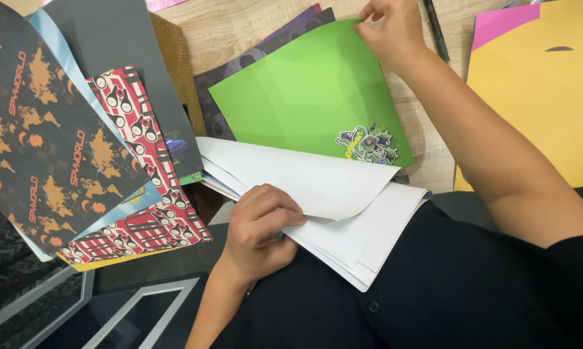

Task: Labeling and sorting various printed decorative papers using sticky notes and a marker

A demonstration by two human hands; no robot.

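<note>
The white sheets (343,213) hide the lower edge of the green sheet (311,97), and its far corner disappears under the right hand (390,27), whose fingertips pinch that corner near the tabletop's (233,26) far edge. The left hand (262,229) curls closed on the white sheets at the near edge, thumb beneath, unseen.

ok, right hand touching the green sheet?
Touching. The head view shows the right hand with its fingers pinching the top corner of the green sheet, no gap visible.
</note>
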